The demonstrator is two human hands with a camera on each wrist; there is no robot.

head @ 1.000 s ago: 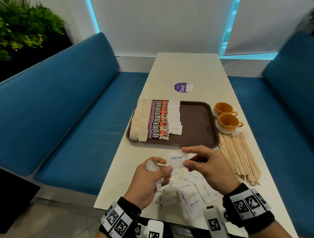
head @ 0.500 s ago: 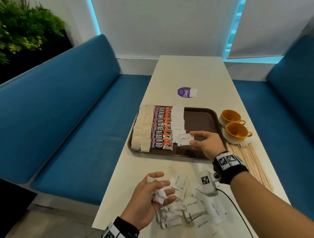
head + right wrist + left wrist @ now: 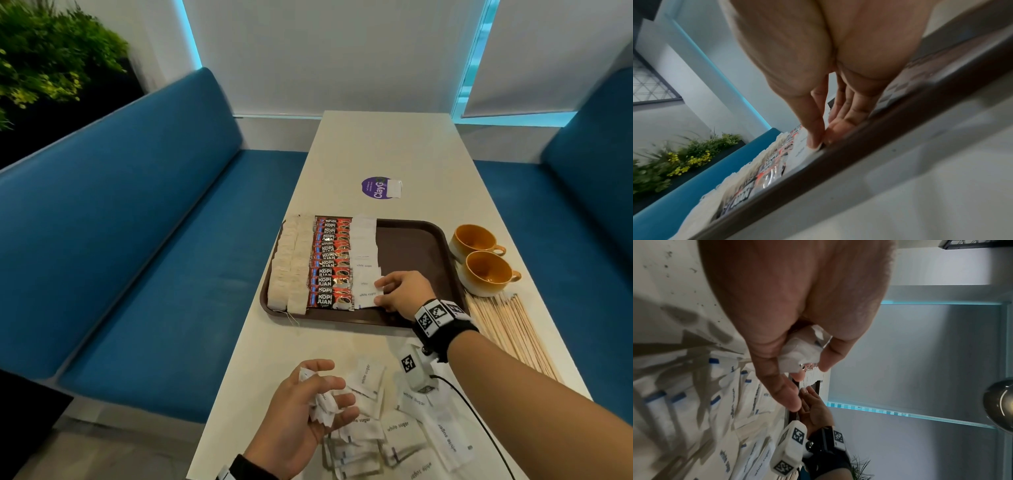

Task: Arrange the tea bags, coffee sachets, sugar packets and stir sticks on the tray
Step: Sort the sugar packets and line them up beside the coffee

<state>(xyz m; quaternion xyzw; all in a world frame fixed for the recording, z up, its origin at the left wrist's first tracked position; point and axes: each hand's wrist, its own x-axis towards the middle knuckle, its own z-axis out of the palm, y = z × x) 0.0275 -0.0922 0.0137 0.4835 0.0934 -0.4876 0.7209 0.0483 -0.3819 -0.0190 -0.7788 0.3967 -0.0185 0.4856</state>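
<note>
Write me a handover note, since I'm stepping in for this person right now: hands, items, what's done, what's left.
Right hand: pinching a sugar packet at the near end of the tray's sugar column.
Left hand: holds a bunch of sugar packets above the table.
Done: tea bags and coffee sachets lie in columns on the tray.
Left: loose sugar packets on the table, then the stir sticks lying right of the tray.

Soft daylight, blurred wrist views
</note>
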